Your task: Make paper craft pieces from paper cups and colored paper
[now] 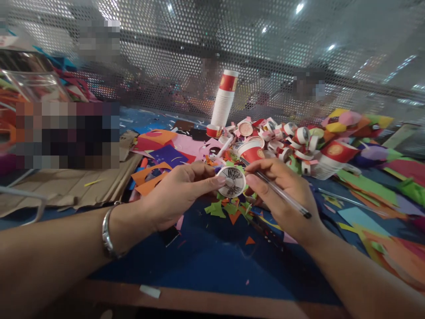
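Observation:
Between my hands is a small white paper-cup base (231,187), its round face marked with black ink strokes. My left hand (186,188) pinches its left side, thumb on the face. In my right hand (282,195) is a clear pen (285,199) with a dark end, slanting down to the right. The right thumb and index finger are at the base's right edge; whether they press on it is unclear. Just behind stands a tilted red and white paper cup (253,151). Green and orange paper scraps (217,209) lie below the base.
A tall stack of paper cups (224,99) rises behind, with a heap of cut cup pieces (282,133) beside it. More nested cups (334,159) lie right. Coloured paper (372,190) spreads rightward. Cardboard (66,186) and a jar (33,75) are left. A perforated screen (159,66) closes the back.

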`<state>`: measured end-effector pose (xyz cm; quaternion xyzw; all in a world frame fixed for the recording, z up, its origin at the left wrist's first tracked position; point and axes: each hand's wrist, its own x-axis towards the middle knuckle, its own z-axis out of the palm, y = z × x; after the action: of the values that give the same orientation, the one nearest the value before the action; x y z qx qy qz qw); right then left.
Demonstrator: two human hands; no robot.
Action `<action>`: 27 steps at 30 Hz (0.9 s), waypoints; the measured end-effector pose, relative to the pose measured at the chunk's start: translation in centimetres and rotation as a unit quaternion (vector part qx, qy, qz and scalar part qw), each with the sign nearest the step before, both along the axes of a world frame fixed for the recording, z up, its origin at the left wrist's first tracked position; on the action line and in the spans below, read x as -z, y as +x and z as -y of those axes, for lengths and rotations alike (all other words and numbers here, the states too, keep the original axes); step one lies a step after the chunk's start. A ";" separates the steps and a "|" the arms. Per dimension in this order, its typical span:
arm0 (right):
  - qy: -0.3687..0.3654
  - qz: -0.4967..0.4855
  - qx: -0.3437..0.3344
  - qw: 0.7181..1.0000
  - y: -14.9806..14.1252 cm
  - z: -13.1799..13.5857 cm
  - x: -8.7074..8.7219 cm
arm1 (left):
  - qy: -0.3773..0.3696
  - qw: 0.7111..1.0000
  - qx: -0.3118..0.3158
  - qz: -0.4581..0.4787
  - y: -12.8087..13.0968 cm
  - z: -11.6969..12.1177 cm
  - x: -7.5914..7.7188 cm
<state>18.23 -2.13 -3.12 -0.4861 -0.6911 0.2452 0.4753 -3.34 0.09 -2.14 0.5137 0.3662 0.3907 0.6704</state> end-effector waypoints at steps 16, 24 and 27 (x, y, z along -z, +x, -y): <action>-0.058 -0.086 -0.060 0.993 0.3 -0.2 0.2 | -0.025 0.999 0.035 0.033 0.0 0.2 0.0; -0.044 -0.071 -0.051 0.995 0.3 -0.4 0.3 | -0.025 0.998 0.047 0.021 0.0 -0.2 0.6; -0.051 -0.069 -0.053 0.995 0.1 -0.3 0.1 | -0.019 0.998 0.057 0.018 -0.1 -0.2 0.6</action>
<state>18.33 -1.85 -3.25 -0.4544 -0.6677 0.3379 0.4833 -3.46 0.31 -2.74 0.5134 0.3319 0.3542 0.7076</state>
